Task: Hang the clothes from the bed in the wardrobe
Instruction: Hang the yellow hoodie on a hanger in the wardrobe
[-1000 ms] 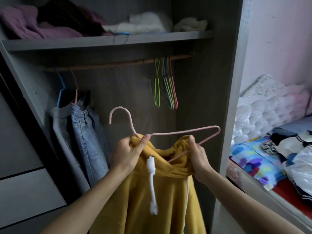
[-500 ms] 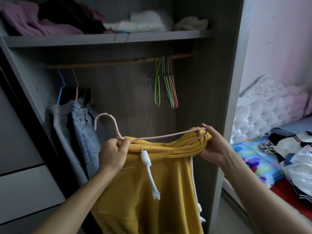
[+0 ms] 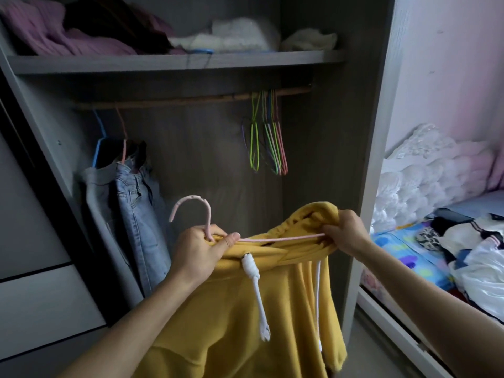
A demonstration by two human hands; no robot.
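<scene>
One yellow hoodie (image 3: 245, 309) on my feed, down at 6 o'clock, held low in front of the open wardrobe (image 3: 362, 159) and not on the rail yet. It's draped over one pink hanger (image 3: 191, 211), with the hook sticking up above the left hand. Two white drawstrings dangle down the front: a knotted drawstring (image 3: 252, 268) and a plain drawstring (image 3: 317, 296) on its 3 o'clock side.

The left hand (image 3: 199, 252) has its fingers curled tight round the hanger's neck just under the hook. There's a bit of yellow fabric caught in the grip too, and the thumb lies along the wire arm. The right hand (image 3: 346, 233) has its fingers pinching the bunched-up hood at the far end of that arm. The pink wire runs straight between the two hands.

Going outward, there's one wooden rail (image 3: 191, 100) at 12 o'clock. A bunch of empty hangers (image 3: 268, 137) hangs from it between 12 and 1. They're too tangled for me to count, but I see green, purple, blue and pink wires.

At 9 to 10 o'clock two loaded hangers hang on the rail, a blue wire hanger (image 3: 99, 137) and a pale pink wire hanger (image 3: 124, 137). They carry one pair of jeans (image 3: 139, 214) and one grey garment (image 3: 95, 192).

One shelf (image 3: 174, 62) sits above the rail with four heaps on it: a purple knit (image 3: 54, 34), a dark heap (image 3: 114, 20), a white heap (image 3: 240, 34) and a cream heap (image 3: 308, 40).

The bed (image 3: 409, 257) is at 3 to 4 o'clock with a clothes pile (image 3: 477, 241) on it that I can't count.
</scene>
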